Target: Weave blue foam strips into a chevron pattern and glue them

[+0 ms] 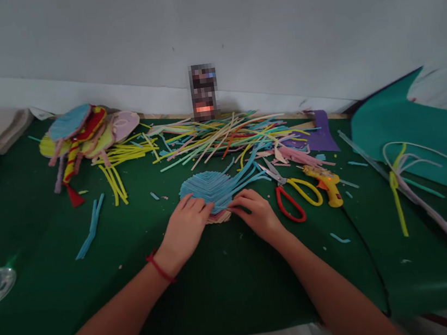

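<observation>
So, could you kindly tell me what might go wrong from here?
The loose blue strips trail over to the blades of the scissors, so they might snag or get nicked. The yellow glue gun lies farther out on the same side as the right hand, so a wide sweep could bump it. Its black cord runs toward the near table edge, where it might get tugged.

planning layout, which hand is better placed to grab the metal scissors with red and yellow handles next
Probably the right hand: the scissors lie beside it, while the left hand rests farther away on the blue ribbed round piece.
</observation>
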A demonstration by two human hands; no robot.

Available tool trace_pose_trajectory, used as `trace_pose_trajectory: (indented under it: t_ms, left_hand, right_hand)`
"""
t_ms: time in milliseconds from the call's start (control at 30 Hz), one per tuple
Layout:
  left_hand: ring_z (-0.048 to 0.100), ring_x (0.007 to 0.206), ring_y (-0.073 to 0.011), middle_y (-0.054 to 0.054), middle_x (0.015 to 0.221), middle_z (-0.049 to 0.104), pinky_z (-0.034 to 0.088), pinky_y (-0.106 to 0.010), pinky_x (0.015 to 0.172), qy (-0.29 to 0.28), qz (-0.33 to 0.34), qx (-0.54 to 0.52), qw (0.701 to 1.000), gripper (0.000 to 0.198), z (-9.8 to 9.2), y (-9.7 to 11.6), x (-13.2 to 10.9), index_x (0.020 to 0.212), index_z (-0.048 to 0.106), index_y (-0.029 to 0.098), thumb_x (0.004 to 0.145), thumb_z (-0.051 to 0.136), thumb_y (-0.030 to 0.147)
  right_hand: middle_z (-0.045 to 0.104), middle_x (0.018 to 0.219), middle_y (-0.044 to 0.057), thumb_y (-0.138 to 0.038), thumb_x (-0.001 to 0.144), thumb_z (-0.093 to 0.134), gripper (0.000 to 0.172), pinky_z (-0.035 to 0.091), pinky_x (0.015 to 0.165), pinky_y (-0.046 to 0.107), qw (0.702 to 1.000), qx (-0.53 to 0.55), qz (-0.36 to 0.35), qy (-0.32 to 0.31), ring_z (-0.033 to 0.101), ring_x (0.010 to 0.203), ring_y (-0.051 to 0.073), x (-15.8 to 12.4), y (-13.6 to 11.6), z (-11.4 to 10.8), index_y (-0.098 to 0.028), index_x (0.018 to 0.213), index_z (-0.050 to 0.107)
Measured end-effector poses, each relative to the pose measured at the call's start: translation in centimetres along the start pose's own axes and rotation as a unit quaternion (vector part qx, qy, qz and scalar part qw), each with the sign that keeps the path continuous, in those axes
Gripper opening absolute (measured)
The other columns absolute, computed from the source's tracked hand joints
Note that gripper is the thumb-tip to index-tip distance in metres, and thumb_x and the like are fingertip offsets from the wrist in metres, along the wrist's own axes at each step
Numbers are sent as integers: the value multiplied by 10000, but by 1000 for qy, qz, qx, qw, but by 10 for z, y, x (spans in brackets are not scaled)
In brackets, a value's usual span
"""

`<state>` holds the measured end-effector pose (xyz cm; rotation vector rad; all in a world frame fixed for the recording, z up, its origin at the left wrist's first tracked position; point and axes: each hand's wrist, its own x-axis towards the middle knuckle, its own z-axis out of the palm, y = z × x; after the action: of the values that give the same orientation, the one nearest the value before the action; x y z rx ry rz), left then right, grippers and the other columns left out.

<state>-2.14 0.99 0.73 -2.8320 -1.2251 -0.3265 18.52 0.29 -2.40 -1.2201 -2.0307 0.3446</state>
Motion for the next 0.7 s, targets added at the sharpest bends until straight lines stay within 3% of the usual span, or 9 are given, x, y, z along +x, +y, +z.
trace_pose_trajectory:
  t_ms: [67, 167, 300, 367, 467, 567, 700]
  left_hand:
    - [617, 908, -202, -66, 921, 669, 410, -396, 992, 13, -10, -3, 1000, 307, -3, -11, 2, 1087, 647, 154, 879, 435, 75]
    - [608, 909, -221, -86, 921, 662, 410, -410, 975, 35, -76, 19, 996, 333, -3, -30, 1, 1090, 645, 155, 880, 399, 75]
    - [608, 931, -244, -108, 953, 668, 393, -441, 988, 60, -179, 48, 981, 335, 3, -61, 0, 1103, 643, 145, 901, 376, 123]
    - [590, 1025, -266, -134, 1073, 652, 352, -473, 1025, 71, -219, 53, 972, 338, 7, -69, 2, 1139, 621, 118, 912, 372, 149]
    - [507, 1191, -283, -164, 1270, 564, 303, -487, 1066, 78, -205, 38, 975, 379, 12, -60, 6, 1263, 526, 94, 926, 382, 192]
    - [428, 1283, -275, -164, 1386, 474, 291, -467, 1088, 45, -111, 2, 993, 445, 18, -33, 9, 1340, 445, 101, 931, 424, 272]
    - [412, 1303, -279, -151, 1408, 457, 303, -497, 1079, -1, -34, -40, 999, 456, 26, 1, 6, 1338, 455, 136, 936, 425, 349]
  right_hand:
    - [640, 845, 52, -247, 874, 582, 128, 483, 753, 329, 1000, -3, 7, 6, 584, 821, 184, 1, 1, -2, -220, 929, 694]
    - [649, 904, 60, -265, 879, 575, 175, 485, 797, 350, 999, -12, 32, 28, 588, 871, 197, 2, 1, -7, -233, 1012, 683]
    - [651, 890, 55, -276, 893, 542, 165, 493, 806, 356, 996, -9, 65, 57, 596, 866, 198, 4, 9, -17, -237, 957, 688]
    - [648, 884, 59, -278, 897, 527, 173, 492, 818, 363, 994, -22, 77, 68, 599, 865, 200, 4, 17, -21, -228, 931, 689]
    - [643, 962, 81, -267, 902, 502, 209, 477, 864, 394, 991, -71, 91, 69, 589, 941, 221, 2, 33, -22, -217, 1003, 678]
    - [616, 1084, 105, -261, 903, 484, 254, 456, 908, 416, 987, -105, 109, 46, 565, 1033, 236, -1, 45, -19, -200, 1089, 647]
    - [613, 1012, 99, -339, 898, 500, 226, 464, 872, 380, 985, -113, 128, 28, 578, 970, 224, -2, 48, -14, -182, 875, 662]
